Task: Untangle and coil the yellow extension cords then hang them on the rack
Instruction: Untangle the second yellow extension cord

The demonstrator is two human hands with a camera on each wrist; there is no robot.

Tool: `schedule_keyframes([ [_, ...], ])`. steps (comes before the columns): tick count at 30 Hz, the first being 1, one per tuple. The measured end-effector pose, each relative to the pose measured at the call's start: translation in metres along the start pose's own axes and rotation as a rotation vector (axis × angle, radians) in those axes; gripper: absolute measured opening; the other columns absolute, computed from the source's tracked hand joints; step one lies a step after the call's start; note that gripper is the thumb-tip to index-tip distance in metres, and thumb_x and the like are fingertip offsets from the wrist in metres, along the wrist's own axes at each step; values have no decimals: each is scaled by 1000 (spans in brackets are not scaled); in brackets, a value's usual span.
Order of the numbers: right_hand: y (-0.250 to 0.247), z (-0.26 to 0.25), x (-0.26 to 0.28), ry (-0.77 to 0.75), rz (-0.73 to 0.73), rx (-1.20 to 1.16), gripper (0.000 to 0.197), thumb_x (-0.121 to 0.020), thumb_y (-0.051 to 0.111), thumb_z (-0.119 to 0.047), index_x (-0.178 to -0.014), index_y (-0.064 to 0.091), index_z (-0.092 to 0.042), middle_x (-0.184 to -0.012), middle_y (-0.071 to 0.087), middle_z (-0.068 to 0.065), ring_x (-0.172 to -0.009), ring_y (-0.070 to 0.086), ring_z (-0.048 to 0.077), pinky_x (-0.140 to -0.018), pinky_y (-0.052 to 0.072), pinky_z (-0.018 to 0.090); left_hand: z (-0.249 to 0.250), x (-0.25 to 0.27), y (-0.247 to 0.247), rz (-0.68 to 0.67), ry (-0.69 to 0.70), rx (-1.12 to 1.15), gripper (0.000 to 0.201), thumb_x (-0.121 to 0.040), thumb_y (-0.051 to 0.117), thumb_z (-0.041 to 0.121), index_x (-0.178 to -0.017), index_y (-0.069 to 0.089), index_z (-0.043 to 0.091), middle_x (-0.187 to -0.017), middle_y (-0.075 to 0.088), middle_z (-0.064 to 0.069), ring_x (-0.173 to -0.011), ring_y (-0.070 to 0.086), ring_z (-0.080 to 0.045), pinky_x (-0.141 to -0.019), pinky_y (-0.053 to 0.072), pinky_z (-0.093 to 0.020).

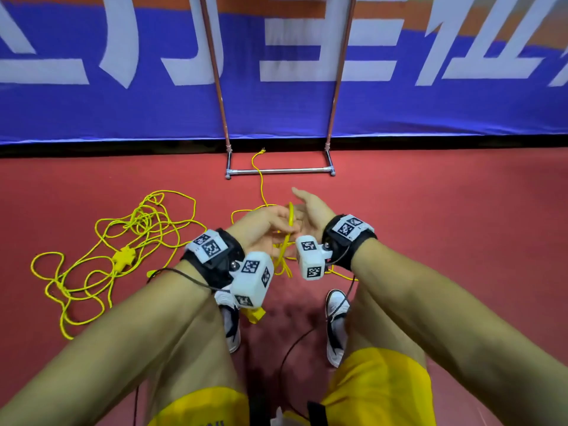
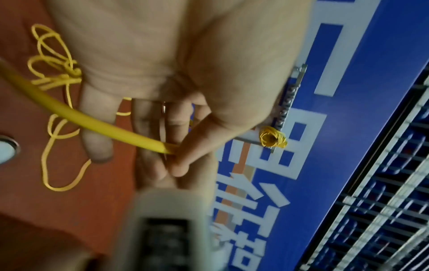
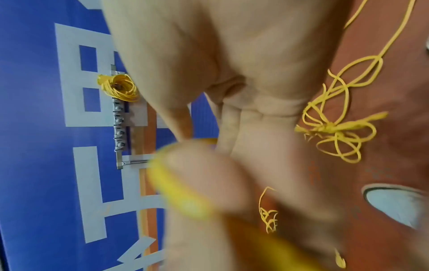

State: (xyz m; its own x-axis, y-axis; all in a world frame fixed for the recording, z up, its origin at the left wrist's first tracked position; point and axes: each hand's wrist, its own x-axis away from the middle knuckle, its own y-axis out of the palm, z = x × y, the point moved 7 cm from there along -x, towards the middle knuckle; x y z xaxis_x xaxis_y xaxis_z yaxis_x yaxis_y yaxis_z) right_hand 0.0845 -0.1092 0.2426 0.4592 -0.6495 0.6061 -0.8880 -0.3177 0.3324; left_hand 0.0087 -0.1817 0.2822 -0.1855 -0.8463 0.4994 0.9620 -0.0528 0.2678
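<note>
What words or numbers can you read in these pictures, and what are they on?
"行" (probably): one big white character on the blue banner, seen tilted in the left wrist view.
Other white banner characters: cut off or blurred, not readable.
Wrist boxes: only black-and-white square code patterns, no letters.
Yellow shorts: dark print at the picture's bottom edge, cut off, not readable.

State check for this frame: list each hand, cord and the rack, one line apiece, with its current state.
Left hand: pinches the yellow cord in hand with its thumb.
Right hand: fingers straight, beside that cord; contact unclear.
Yellow cord in hand: partly looped, its tail trailing across the red floor.
Tangled yellow extension cord: loose on the floor, uncoiled.
Coiled yellow cord bundle: hanging on the rack.
Metal-framed rack: upright against the blue banner.
</note>
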Motion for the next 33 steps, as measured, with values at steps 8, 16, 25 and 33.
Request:
schedule_keyframes([
  [8,10,48,2,-159,-73,260,13,-102,50,-11,-92,58,-15,-84,67,2,-66,63,11,-61,55,27,-95,-1,-53,195,-232,219,25,-87,44,22,-85,63,6,-79,67,-14,-79,67,-30,-70,47,-37],
  [16,15,133,10,-1,-401,752,13,-91,58,0,-101,66,-2,-88,65,0,-75,63,-1,-70,55,22,-117,-56,-75,305,-425,408,44,-103,45,38,-97,50,-5,-69,62,-22,-42,65,-28,-34,49,-32],
  [25,-45,133,-61,306,-139,645,18,-95,44,-4,-108,57,-5,-97,65,10,-83,63,25,-74,57,44,-136,-121,-97,259,-353,90,24,-106,38,10,-91,58,12,-61,64,5,-43,56,-6,-45,49,-19],
  [33,-75,83,-150,303,89,473,34,-97,53,-37,-70,64,-18,-75,59,6,-62,49,26,-60,42,38,-123,-160,-82,92,-249,-135,13,-83,62,4,-94,70,6,-64,67,6,-56,57,-7,-59,43,-21],
])
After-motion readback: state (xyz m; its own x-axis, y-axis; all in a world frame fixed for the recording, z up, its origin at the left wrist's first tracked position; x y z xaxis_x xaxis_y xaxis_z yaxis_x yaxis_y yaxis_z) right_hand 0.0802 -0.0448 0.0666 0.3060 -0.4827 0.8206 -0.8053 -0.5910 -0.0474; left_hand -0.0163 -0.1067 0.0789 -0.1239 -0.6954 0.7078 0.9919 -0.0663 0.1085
